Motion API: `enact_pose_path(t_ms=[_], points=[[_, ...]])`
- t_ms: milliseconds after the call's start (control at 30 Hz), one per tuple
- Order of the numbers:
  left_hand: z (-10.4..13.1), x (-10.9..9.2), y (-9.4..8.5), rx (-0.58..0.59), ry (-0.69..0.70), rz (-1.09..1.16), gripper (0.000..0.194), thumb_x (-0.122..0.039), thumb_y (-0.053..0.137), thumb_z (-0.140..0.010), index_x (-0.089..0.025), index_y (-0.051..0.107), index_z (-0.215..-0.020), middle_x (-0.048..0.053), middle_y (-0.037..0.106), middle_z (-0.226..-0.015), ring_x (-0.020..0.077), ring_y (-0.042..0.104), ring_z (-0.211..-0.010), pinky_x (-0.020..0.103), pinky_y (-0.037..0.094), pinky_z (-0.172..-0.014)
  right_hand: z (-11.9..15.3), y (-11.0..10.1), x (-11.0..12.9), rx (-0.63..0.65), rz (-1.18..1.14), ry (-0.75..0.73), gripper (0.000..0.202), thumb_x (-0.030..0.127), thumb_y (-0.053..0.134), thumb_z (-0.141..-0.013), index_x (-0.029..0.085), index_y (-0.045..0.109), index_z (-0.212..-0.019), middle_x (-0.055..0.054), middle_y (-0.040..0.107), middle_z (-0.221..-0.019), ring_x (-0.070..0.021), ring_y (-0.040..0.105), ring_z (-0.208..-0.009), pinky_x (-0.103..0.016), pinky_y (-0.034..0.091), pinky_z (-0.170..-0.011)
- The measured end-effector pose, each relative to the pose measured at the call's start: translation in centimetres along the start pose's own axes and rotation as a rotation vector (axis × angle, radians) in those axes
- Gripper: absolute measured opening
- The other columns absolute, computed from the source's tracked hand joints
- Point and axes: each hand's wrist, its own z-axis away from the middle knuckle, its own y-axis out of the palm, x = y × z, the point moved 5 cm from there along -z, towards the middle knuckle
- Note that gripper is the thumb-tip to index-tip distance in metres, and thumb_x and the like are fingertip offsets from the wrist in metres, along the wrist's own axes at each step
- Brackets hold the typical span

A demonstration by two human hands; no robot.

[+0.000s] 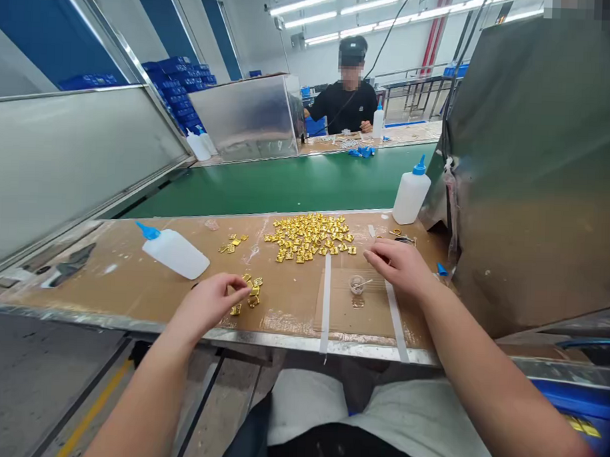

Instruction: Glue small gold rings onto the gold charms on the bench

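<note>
My left hand is low over the cardboard-covered bench, with thumb and forefinger pinched on a small gold metal piece. A few more gold pieces lie right around those fingertips. On the right, my right hand hovers with its fingers drawn together; whatever is in them, if anything, is too small to make out. Just left of it and nearer me, a small clear cup holds a thin white stick. Beyond both hands spreads a heap of shiny gold pieces, with a smaller group to its left.
A white bottle with a blue nozzle lies at left; another bottle stands at right near scissors. Behind the bench runs a green belt. A metal panel walls the right side. A co-worker sits opposite.
</note>
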Motion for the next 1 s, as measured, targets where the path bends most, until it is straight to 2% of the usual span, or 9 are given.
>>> enact_pose_path(t_ms=[100,200,333,433,533,633,833,933,1000], points=[[1.2,1.2,2.2,-0.020,-0.040,-0.022,0.038,-0.060,0.066,-0.085,-0.024,0.076,-0.091,0.008,0.079,-0.102,0.0303,0.071,-0.093,0.034,0.048,-0.074,0.3,-0.1,0.1,0.057,0.022,-0.037,0.043,0.039,0.049,-0.104,0.020,0.051,-0.065,-0.002,0.055,-0.070,-0.0157,0.049,-0.067,-0.031,0.029,-0.065],[1.4,1.3,3.7,-0.034,-0.068,-0.006,0.035,-0.057,0.066,-0.085,-0.023,0.074,-0.089,0.008,0.079,-0.101,0.0304,0.072,-0.092,0.034,0.048,-0.074,0.4,0.0,-0.2,0.118,0.051,-0.049,0.043,0.039,0.051,-0.101,0.019,0.049,-0.063,-0.001,0.054,-0.067,-0.0152,0.048,-0.066,-0.030,0.028,-0.064],[1.1,1.1,4.2,-0.037,-0.074,-0.018,0.034,-0.056,0.066,-0.085,-0.023,0.072,-0.085,0.008,0.078,-0.094,0.0294,0.070,-0.083,0.033,0.044,-0.066,0.6,0.6,0.0,0.254,0.098,-0.060,0.044,0.040,0.052,-0.099,0.019,0.049,-0.061,-0.001,0.055,-0.064,-0.0144,0.046,-0.064,-0.031,0.026,-0.064],[0.8,0.0,4.5,-0.064,0.018,-0.008,0.033,-0.057,0.064,-0.088,-0.025,0.072,-0.085,0.006,0.078,-0.096,0.0287,0.069,-0.086,0.032,0.044,-0.066,0.7,1.2,0.2,0.348,0.124,-0.047,0.045,0.040,0.055,-0.097,0.018,0.048,-0.058,0.000,0.055,-0.061,-0.0135,0.042,-0.060,-0.031,0.023,-0.062],[0.3,-2.6,5.1,-0.116,0.123,0.113,0.033,-0.058,0.064,-0.090,-0.026,0.075,-0.091,0.003,0.079,-0.095,0.0247,0.067,-0.080,0.032,0.046,-0.069,0.7,1.8,0.5,0.400,0.101,-0.064,0.044,0.037,0.056,-0.096,0.018,0.050,-0.057,-0.001,0.056,-0.061,-0.0135,0.041,-0.059,-0.031,0.022,-0.062],[-1.0,-6.3,6.2,-0.149,0.208,0.355,0.032,-0.055,0.068,-0.091,-0.025,0.076,-0.095,0.002,0.077,-0.083,0.0204,0.065,-0.071,0.031,0.049,-0.067,0.7,2.1,0.7,0.392,0.077,-0.095,0.040,0.034,0.056,-0.097,0.019,0.052,-0.060,-0.002,0.060,-0.065,-0.0141,0.046,-0.062,-0.031,0.023,-0.062],[-6.4,-14.4,8.9,-0.030,0.285,0.958,0.029,-0.043,0.081,-0.084,-0.019,0.073,-0.097,0.005,0.077,-0.077,0.0144,0.065,-0.054,0.027,0.049,-0.053,0.3,2.8,0.9,0.312,0.064,-0.145,0.033,0.033,0.054,-0.101,0.019,0.055,-0.071,-0.001,0.061,-0.073,-0.0139,0.049,-0.066,-0.029,0.027,-0.065],[-8.7,-17.0,10.3,0.047,0.285,1.102,0.032,-0.041,0.085,-0.079,-0.018,0.072,-0.096,0.005,0.076,-0.075,0.0156,0.069,-0.058,0.024,0.046,-0.049,0.1,3.0,0.8,0.287,0.054,-0.150,0.029,0.023,0.055,-0.096,0.019,0.049,-0.068,0.001,0.057,-0.070,-0.0133,0.045,-0.065,-0.029,0.026,-0.065],[-9.7,-17.9,11.4,0.096,0.285,1.150,0.036,-0.042,0.088,-0.076,-0.017,0.072,-0.095,0.003,0.073,-0.071,0.0164,0.071,-0.060,0.024,0.046,-0.049,0.1,3.1,0.8,0.289,0.029,-0.141,0.028,0.018,0.056,-0.090,0.020,0.045,-0.065,0.002,0.053,-0.067,-0.0128,0.042,-0.063,-0.029,0.026,-0.064]])
